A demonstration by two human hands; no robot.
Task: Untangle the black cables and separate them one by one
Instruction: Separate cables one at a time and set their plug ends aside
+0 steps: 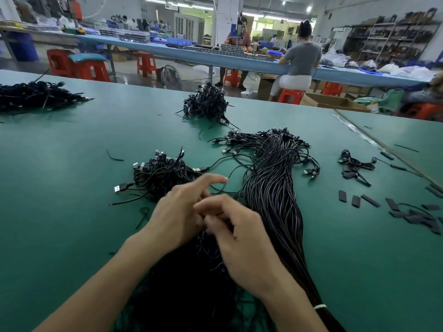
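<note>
**Figure.** A green surface [60, 176] is carrying the sorting work, with the cables lying in separate groups, probably so that sorted and unsorted stock is not mixing.

- **Long bundle of black cables** [273, 188]: this is running from the lower right towards the middle of the frame. Its strands are lying parallel, which suggests they are already straightened.
- **Tangled mass** [191, 279]: this is sitting at lower centre, directly beneath the hands and within easy reach for drawing strands out.
- **USB-plug cluster** [163, 173]: this is lying at centre left.
- **Far pile** [206, 104] and **corner pile** [36, 94]: these are resting at upper centre and upper left.
- **Left hand** [179, 212]: it is stretching its forefinger forward while the other fingers are curling.
- **Right hand** [242, 240]: it is curling its fingers inward against the left. Blur is hiding whether either hand is pinching a strand, so this cannot be told.
- **Flat black sleeve pieces** [407, 212]: these are lying scattered at right.
- **White tie** [320, 306]: this is binding the bundle at lower right, presumably keeping it together.

No writing or brand is showing legibly.
</note>
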